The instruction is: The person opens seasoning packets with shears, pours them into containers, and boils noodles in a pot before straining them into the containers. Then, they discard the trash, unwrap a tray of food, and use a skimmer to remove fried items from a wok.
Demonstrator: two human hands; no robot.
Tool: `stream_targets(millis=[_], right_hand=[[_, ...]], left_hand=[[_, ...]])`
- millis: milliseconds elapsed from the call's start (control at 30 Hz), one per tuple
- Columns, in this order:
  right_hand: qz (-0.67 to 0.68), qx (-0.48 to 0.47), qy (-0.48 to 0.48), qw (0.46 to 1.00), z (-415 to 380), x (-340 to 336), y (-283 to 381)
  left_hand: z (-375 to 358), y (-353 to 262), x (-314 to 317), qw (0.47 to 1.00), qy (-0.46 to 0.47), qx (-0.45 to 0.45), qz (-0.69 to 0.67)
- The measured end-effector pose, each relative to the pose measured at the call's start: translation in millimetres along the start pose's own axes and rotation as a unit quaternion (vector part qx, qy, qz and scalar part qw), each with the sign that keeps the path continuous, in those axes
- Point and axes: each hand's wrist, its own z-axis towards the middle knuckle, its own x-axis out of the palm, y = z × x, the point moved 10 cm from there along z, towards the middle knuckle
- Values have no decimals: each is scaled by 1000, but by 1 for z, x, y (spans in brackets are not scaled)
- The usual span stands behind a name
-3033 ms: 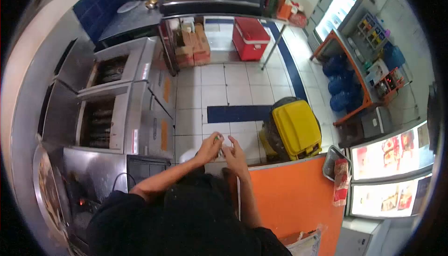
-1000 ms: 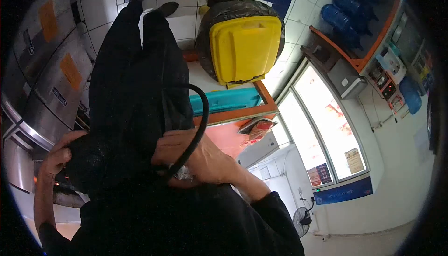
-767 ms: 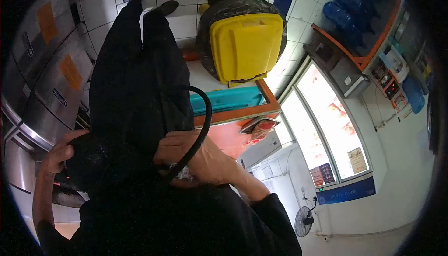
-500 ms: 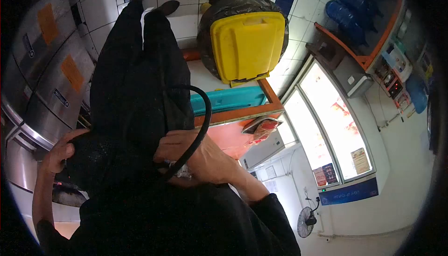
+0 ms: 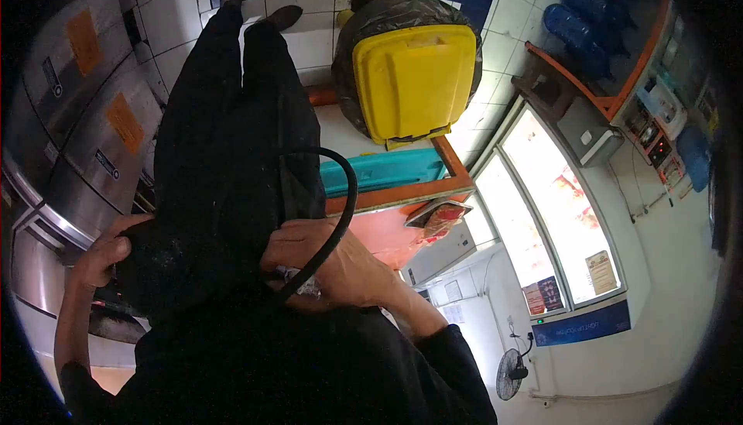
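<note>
**At the waist: both hands on dark cloth, a shiny packet under the right**

Low in the head view, against the black clothing: right hand pressed flat to the front of the body, fingers curled together over a small crinkled silvery packet, only a sliver of it showing beneath the palm; black cable looping up from under that hand, arching over the thigh and back down across the knuckles, touching them; left hand at the far left edge, fingers pinched on a fold of the black fabric at the hip, thumb on top.

Beyond the hands, downward along the legs: dark shoes on white floor tiles with a blue stripe; yellow-lidded bin lined with a black bag, just beside the right leg; orange-edged surface carrying a teal tray, between bin and right hand; red snack packet in a small tray under the orange edge.

To the left: stainless steel cabinets with orange stickers, close by the left hand. To the right: lit display panels; blue water bottles well apart at the top; small fan near the bottom.
</note>
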Motion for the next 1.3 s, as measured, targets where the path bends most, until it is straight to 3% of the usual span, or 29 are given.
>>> stream_targets(millis=[300,600,767,900,1000,1067,1100,1167,1200,1267,1300], right_hand=[[-2,4,8,1000,5,-1,3],[5,-2,-2,1000,9,1,5],[-16,-4,0,1000,9,3,7],[-98,-15,-25,995,20,4,12],[-201,-52,-29,978,46,9,23],[-259,-74,-28,963,64,17,31],[-292,-109,-2,950,73,29,38],[-349,-160,45,922,86,55,49],[-356,-170,33,919,93,58,55],[-420,-177,87,886,98,77,56],[-427,-184,73,882,99,73,61]], left_hand=[[-2,7,-7,999,-14,-9,44],[3,18,-6,999,10,12,-28],[-3,-4,-6,994,-51,-36,-86],[0,28,-18,998,-12,-50,-36],[-4,58,-46,987,-108,-113,-45],[1,87,-58,992,-56,-51,-104],[0,87,-57,992,-65,-46,-97],[-3,89,-56,967,-108,-29,-227],[2,108,-61,969,-116,-18,-216],[12,171,-72,909,-70,55,-407],[15,192,-82,906,-108,55,-406]])
